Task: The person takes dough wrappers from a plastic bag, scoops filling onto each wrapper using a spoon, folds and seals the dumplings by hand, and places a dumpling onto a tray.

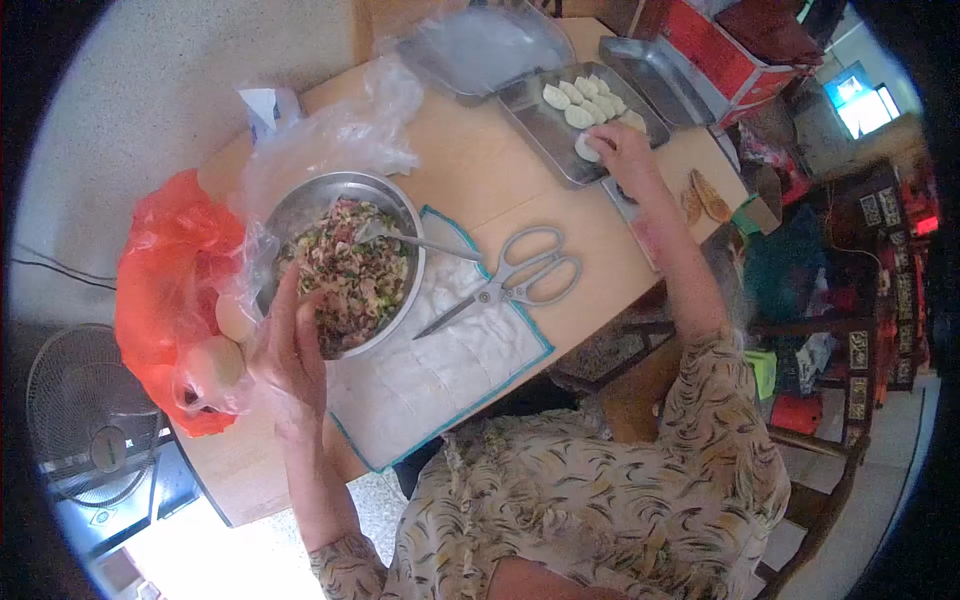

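**A dumpling in my right hand at the metal tray**

My right hand (pixel 628 160) pinches a pale dumpling (pixel 587 148) between the fingertips at the near side of a metal tray (pixel 540 122). I cannot tell whether it touches the tray. Beyond it, folded dumplings (pixel 582 98) lie close together in rows.

My left hand (pixel 290 345) is unclenched, its fingers extended at the left side of a stainless steel bowl (pixel 421 260). Round pale dough pieces (pixel 218 362) sit just beside that hand, partly wrapped in plastic, against an orange-red plastic bag (pixel 165 290).

Chopped filling (pixel 375 275) with green bits fills much of the bowl. A spoon (pixel 430 244) rests in it, its handle reaching over the rim toward my right. The bowl stands partly on a white cloth with teal edging (pixel 450 372), and a pair of scissors (pixel 510 292) lies across that cloth and the bare tabletop (pixel 470 165).

A crumpled clear plastic bag (pixel 340 125) lies behind the bowl, and an electric fan (pixel 95 450) stands beyond the tabletop to my left.
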